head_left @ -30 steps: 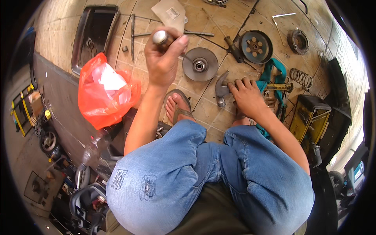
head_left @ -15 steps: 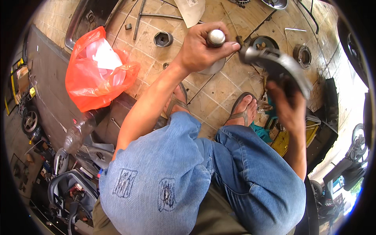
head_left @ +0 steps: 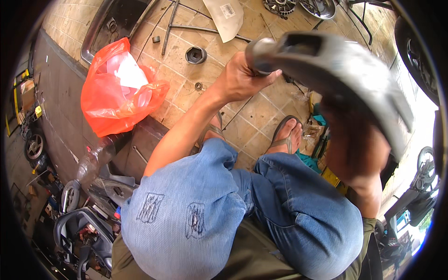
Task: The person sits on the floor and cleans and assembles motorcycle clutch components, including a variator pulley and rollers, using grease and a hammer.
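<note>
My left hand (head_left: 242, 77) is closed around a metal rod seen nearly end on; its round top is largely covered now. A heavy, curved grey metal part (head_left: 345, 65) with an oblong opening reaches across from the right, smeared by motion. Its narrow end lies over the rod's top; whether they touch I cannot tell. My right hand (head_left: 357, 144) grips this part from below, the fingers mostly hidden behind it. On the tiles left of my left hand stands a large hexagonal socket (head_left: 196, 55), with a small ring (head_left: 199, 86) nearer to me.
A red plastic bag (head_left: 109, 105) sits at the left, near a dark metal tray (head_left: 95, 39). Metal bars (head_left: 193, 28) and a pale sheet (head_left: 226, 18) lie at the far side. Several round vehicle parts (head_left: 280, 5) are at the far right. My sandalled foot (head_left: 287, 135) is below my hands.
My right hand has raised the curved metal part, bringing it up and leftward over the rod. My left hand has shifted slightly nearer to me, still closed on the rod.
</note>
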Tool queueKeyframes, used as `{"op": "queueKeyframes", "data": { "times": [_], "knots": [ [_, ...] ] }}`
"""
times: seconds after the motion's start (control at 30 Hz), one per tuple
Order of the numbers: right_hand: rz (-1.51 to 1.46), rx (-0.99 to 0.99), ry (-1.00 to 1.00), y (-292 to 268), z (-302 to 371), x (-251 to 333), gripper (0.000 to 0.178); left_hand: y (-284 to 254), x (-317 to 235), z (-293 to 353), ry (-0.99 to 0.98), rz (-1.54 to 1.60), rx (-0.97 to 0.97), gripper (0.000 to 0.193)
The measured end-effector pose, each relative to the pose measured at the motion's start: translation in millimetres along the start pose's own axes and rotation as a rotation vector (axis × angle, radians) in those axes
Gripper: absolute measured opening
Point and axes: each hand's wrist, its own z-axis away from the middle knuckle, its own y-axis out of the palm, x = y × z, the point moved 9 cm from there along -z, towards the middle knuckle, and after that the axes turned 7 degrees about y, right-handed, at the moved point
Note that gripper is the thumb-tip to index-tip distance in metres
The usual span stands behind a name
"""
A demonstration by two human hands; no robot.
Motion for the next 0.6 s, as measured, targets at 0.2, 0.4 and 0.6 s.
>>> {"op": "queueKeyframes", "data": {
  "times": [0.2, 0.4, 0.6],
  "knots": [
    [-0.137, 0.117, 0.236, 27.2, -13.6, -20.3, 0.032, -8.0, -5.9, 6.5, -0.093, 0.058, -0.059, 0.016],
    [-0.179, -0.051, 0.106, 11.7, 18.1, -31.0, 0.030, -56.7, -18.6, 38.8, -0.133, 0.208, -0.223, 0.015],
    [-0.095, 0.072, 0.126, 14.6, 19.1, -21.9, 0.032, -29.6, -17.3, 54.4, -0.072, 0.003, -0.154, 0.014]
  ]
}}
